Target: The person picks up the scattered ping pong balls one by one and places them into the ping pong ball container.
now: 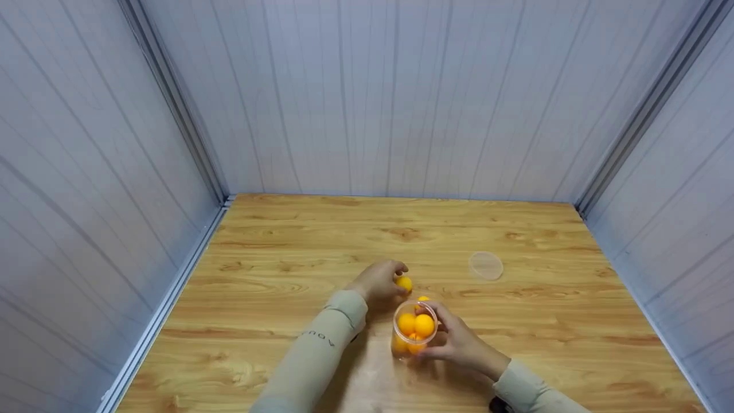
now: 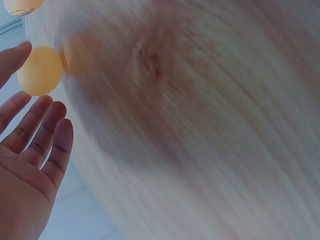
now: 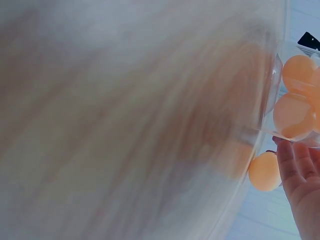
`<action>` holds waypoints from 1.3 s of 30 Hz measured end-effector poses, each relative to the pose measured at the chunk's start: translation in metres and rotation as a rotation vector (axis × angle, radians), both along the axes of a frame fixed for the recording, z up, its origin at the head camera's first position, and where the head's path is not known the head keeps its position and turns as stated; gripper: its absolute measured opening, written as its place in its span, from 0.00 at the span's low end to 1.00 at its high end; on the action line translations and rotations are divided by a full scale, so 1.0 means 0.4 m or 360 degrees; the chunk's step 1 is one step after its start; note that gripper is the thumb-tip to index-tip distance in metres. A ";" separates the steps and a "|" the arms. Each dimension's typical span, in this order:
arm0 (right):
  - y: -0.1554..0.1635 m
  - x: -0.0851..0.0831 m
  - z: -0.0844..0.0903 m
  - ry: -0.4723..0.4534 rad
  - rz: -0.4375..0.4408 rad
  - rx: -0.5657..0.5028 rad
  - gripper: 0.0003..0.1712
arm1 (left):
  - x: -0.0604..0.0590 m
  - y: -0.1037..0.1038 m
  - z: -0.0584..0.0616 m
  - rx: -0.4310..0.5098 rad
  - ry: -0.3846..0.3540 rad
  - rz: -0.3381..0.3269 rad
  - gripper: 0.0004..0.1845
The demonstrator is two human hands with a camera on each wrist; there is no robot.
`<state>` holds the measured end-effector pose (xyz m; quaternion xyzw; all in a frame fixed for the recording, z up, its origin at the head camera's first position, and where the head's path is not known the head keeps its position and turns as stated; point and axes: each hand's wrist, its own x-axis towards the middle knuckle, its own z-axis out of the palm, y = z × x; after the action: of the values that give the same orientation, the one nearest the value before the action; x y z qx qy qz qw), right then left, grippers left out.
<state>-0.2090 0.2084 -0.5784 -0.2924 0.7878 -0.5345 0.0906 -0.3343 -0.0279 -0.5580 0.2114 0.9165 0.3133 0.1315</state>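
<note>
My left hand (image 1: 378,280) reaches over the wooden tabletop around an orange ping-pong ball (image 1: 403,284). In the left wrist view that ball (image 2: 40,71) sits on the table between the thumb and the nearly straight fingers (image 2: 61,145). My right hand (image 1: 459,341) grips a clear plastic cup (image 1: 399,350) from its right side, the thumb in front and the fingers at the back near the rim. Several orange balls (image 3: 295,115) fill part of the cup, which stands upright. Another orange ball (image 3: 265,171) rests on the table just behind the cup, partly covered by the right fingers in the head view.
A round clear lid (image 1: 485,265) lies flat on the wooden table (image 1: 275,275), to the right of and beyond the hands. Pale panelled walls (image 1: 367,103) enclose the table at the back and on both sides.
</note>
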 end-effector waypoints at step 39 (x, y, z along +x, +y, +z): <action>0.006 0.000 -0.002 -0.0004 0.0044 -0.0040 0.49 | 0.021 -0.004 0.074 0.0038 0.0049 -0.0016 0.22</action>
<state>-0.2091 0.2108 -0.5792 -0.3035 0.7768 -0.5434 0.0953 -0.3258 -0.0294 -0.5284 0.2224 0.9135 0.3201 0.1165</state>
